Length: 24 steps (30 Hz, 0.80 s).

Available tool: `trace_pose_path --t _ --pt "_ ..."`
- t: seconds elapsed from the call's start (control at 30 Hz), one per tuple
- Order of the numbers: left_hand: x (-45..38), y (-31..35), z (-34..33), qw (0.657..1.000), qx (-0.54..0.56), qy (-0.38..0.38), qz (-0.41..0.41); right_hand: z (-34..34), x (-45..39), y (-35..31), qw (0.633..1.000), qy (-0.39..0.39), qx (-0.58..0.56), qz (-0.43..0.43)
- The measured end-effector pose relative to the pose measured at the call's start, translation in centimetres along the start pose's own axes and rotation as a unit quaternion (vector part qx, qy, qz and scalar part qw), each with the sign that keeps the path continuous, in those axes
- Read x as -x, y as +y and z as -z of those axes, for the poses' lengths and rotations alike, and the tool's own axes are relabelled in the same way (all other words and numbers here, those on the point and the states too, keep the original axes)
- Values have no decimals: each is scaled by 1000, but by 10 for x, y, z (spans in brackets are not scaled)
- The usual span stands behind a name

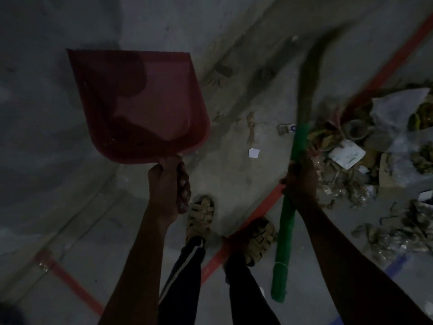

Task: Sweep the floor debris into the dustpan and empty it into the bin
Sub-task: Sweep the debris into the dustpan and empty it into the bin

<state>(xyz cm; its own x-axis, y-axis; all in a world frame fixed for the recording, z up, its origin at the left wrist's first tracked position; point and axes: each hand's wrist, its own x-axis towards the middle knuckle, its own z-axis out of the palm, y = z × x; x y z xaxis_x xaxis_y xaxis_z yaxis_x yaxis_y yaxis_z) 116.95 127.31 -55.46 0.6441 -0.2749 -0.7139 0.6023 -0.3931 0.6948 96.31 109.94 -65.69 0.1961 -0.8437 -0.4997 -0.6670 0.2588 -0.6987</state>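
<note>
A person's left hand [167, 184] grips the empty red plastic dustpan [138, 104] aloft, while the right hand [301, 181] holds the green-handled broom [287, 207]. Loose debris [351, 156] litters the grey concrete floor [70, 207] at right; setting the pan's lip flat beside it should catch more.

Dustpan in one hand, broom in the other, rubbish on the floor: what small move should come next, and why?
Probably lower the red dustpan to the floor beside the debris pile. The left hand holds it raised and seemingly empty, while the right hand grips the broom.
</note>
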Motion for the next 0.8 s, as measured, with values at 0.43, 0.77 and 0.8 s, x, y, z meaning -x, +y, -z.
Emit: trace_pose_path --t 0.43,0.77,0.8 --pt "-10 -12 31 999 -30 -16 3 -64 9 16 974 -177 136 -48" --pt "-22 1 44 999 -37 -39 -11 -8 43 102 975 30 193 -110" --pt "-23 1 45 999 -38 -37 -8 -8 45 103 978 35 189 -83"
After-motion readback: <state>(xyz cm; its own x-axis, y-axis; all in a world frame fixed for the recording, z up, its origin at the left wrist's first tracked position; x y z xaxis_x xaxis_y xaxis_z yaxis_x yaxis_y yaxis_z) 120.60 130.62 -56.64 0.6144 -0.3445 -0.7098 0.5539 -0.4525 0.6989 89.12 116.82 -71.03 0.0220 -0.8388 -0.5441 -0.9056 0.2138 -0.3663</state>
